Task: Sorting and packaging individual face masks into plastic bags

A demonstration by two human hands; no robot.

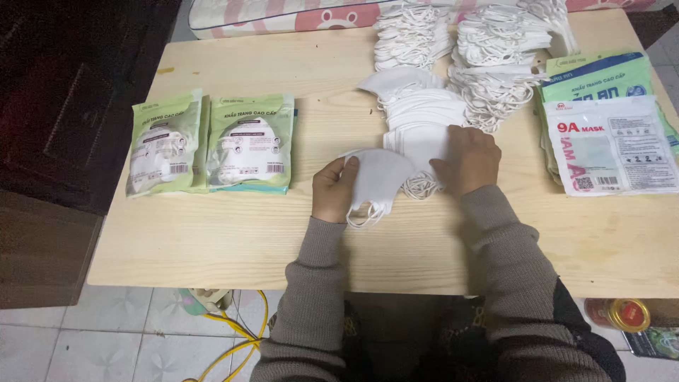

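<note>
The wooden table (212,233) has lots of bare room along its near edge and in the far left corner. The left hand (332,189) pinches one white mask (378,180) by its side, near the middle of the table. The mask is folded flat, soft and clean, and its thin ear loops hang down toward the near edge. The right hand (467,161) lies curled on a row of white masks (421,113), and I cannot tell if it grips one. Two green packs (212,141) sit by the left edge, well apart from the hands. More packs (608,134) crowd the right edge
</note>
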